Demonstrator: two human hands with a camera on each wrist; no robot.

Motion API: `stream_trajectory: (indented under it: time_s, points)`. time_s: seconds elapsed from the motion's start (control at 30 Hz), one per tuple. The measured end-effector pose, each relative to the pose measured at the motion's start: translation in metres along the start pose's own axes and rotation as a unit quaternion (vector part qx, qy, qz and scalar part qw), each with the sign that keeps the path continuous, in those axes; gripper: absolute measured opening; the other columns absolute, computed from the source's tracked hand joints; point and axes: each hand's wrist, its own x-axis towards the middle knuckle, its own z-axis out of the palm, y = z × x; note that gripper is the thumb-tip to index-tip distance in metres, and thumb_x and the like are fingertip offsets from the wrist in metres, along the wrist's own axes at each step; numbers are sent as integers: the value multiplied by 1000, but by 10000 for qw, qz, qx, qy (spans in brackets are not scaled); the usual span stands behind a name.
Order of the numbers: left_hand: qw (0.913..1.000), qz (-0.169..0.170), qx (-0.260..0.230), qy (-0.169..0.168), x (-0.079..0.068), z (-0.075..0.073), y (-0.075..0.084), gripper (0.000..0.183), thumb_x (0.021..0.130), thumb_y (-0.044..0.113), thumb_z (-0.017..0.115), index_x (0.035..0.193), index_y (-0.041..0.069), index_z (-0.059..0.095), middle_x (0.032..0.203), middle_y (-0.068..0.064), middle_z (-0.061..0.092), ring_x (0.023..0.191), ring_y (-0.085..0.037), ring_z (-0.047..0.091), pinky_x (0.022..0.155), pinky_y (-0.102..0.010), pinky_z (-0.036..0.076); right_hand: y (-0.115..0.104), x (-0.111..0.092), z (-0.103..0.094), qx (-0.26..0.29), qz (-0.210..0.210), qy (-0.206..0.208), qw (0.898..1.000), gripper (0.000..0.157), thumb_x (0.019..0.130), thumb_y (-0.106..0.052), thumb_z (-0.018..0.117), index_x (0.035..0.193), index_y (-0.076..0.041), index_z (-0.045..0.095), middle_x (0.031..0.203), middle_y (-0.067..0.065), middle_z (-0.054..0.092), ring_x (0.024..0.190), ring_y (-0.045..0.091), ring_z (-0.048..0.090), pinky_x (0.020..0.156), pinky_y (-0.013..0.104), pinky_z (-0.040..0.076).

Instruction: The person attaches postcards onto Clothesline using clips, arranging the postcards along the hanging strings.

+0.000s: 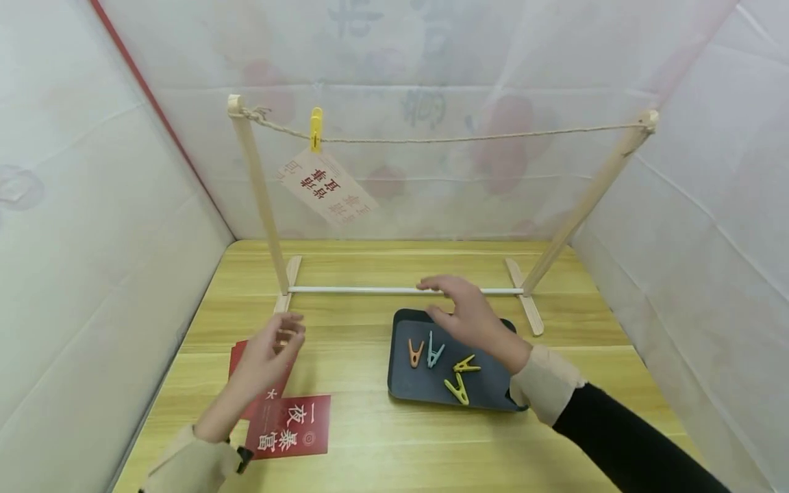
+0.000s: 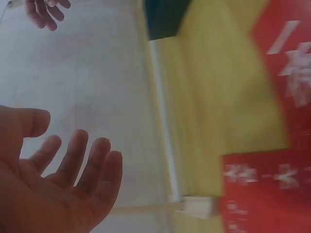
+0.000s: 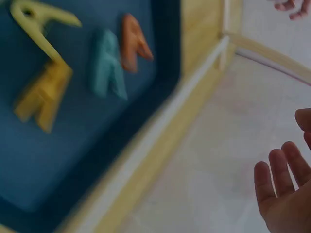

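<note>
My left hand [image 1: 269, 352] hovers over the red cards [image 1: 290, 428] at the table's left, its fingers loosely bent and nothing in them. Above the far edge of the dark tray [image 1: 394, 373] my right hand [image 1: 466, 311] is held out, fingers relaxed, also holding nothing. An orange clothespin [image 1: 416, 353], a light-blue clothespin [image 1: 434, 350] and two yellowish clothespins [image 1: 457, 389] lie in the tray. On the rope [image 1: 431, 141] a yellow clothespin [image 1: 316, 130] clips a pale card [image 1: 329, 186] by its upper part, so the card hangs aslant.
The rope runs between two wooden posts [image 1: 261, 198] with flat feet, joined low down by a white rod [image 1: 351, 290]. White printed sheeting [image 1: 394, 61] encloses the wooden table [image 1: 357, 356] at the back and both sides.
</note>
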Motion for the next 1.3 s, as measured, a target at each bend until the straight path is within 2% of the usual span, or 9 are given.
stream_trajectory:
  time_s: [0.13, 0.27, 0.43, 0.53, 0.63, 0.77, 0.93, 1.13, 1.3]
  points:
    - [9939, 26, 1095, -78, -29, 22, -20, 37, 95, 17, 68, 130, 9, 58, 114, -7, 68, 102, -23, 65, 82, -40, 58, 13, -32, 28, 161, 716, -480, 9961, 37, 94, -21, 70, 130, -18, 63, 131, -1, 63, 120, 20, 60, 92, 44, 54]
    - [9819, -29, 1884, -176, -48, 41, -35, 42, 88, 22, 77, 127, 14, 63, 116, -5, 66, 104, -26, 62, 82, -47, 57, 21, -63, 49, -229, 896, -702, 9932, 33, 93, -27, 72, 125, -22, 66, 127, -5, 65, 119, 18, 60, 93, 44, 53]
    - [9736, -255, 2216, -485, -61, 55, -45, 50, 83, 35, 82, 127, 18, 64, 117, -2, 64, 107, -24, 58, 87, -45, 55, 25, -98, 60, -901, 818, -724, 9899, 32, 90, -35, 74, 119, -21, 71, 119, -6, 69, 110, 17, 63, 87, 42, 56]
    - [9664, -240, 2451, -732, -66, 58, -48, 58, 79, 44, 82, 129, 20, 64, 118, 0, 62, 111, -26, 55, 94, -48, 50, 29, -115, 64, -1135, 837, -722, 9874, 35, 88, -37, 76, 118, -20, 72, 117, -5, 70, 106, 17, 64, 84, 41, 56]
    - [9590, -191, 2686, -883, -70, 59, -51, 65, 75, 50, 84, 129, 21, 64, 119, 1, 60, 113, -29, 53, 96, -52, 47, 32, -128, 66, -1315, 899, -719, 9846, 36, 87, -38, 76, 118, -20, 72, 112, -5, 71, 99, 14, 63, 81, 38, 56]
    - [9530, -155, 2875, -940, -73, 60, -52, 73, 67, 52, 88, 129, 22, 63, 119, -1, 58, 112, -30, 50, 93, -55, 47, 35, -138, 68, -1339, 1023, -748, 9829, 33, 89, -38, 75, 116, -20, 74, 106, -7, 72, 86, 8, 56, 71, 31, 51]
    - [9505, -109, 2963, -929, -74, 61, -52, 74, 65, 50, 89, 129, 23, 63, 114, 0, 57, 109, -29, 49, 88, -51, 47, 36, -142, 70, -1202, 1156, -765, 9830, 27, 91, -33, 73, 115, -20, 74, 101, -10, 69, 76, 5, 46, 65, 25, 43]
    - [9524, -177, 2912, -882, -73, 63, -51, 71, 66, 46, 91, 128, 26, 63, 103, 6, 55, 101, -21, 48, 83, -43, 46, 39, -141, 76, -991, 1241, -643, 9852, 21, 89, -27, 76, 109, -20, 76, 83, -17, 54, 68, 1, 40, 59, 20, 37]
    - [9555, -300, 2783, -930, -71, 64, -50, 76, 62, 49, 91, 129, 25, 63, 95, 10, 50, 93, -16, 43, 79, -38, 39, 41, -141, 79, -667, 1705, -611, 9812, 11, 85, -27, 80, 94, -29, 73, 83, -13, 51, 67, 2, 44, 57, 20, 38]
